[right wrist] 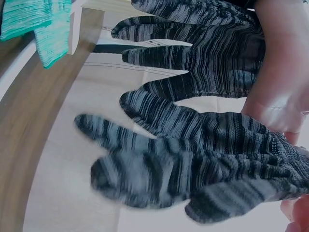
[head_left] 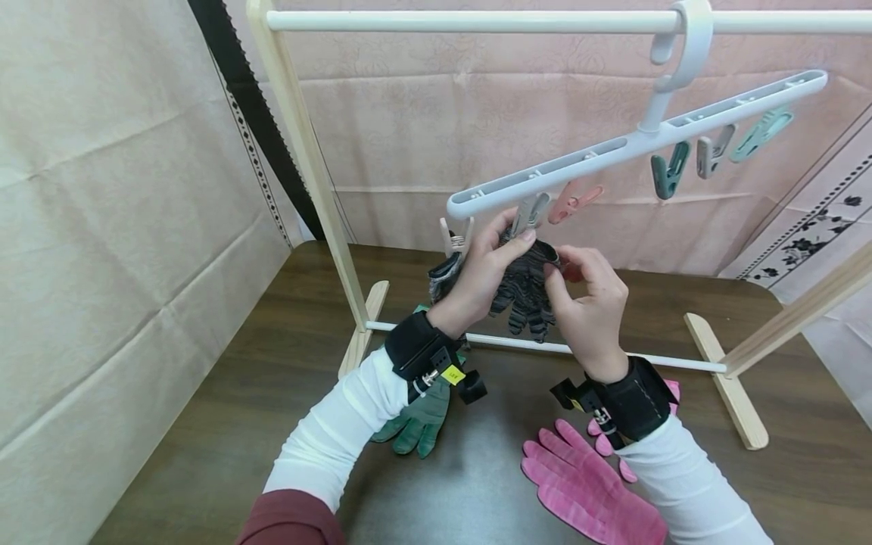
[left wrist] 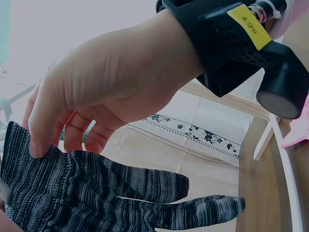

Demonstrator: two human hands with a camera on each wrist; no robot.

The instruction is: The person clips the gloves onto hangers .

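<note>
Writing on the yellow tag (head_left: pixel 453 374) at the left wrist strap showing up too small and blurred for reading. Striped grey-black glove (head_left: pixel 524 291) hanging at centre frame beneath the white clip hanger (head_left: pixel 633 140), cuff hidden behind fingers. Left hand (head_left: pixel 480 272) pinching the glove's top edge, thumb pressing the knit. Right hand (head_left: pixel 589 303) curling onto the cuff's other side, grip partly concealed. Green glove (head_left: pixel 415 424) lying half covered by the left forearm; pink gloves (head_left: pixel 589 488) getting cut off by the right sleeve at lower right.

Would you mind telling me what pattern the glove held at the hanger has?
The glove is knit in black and grey stripes, clearest in the right wrist view.
</note>
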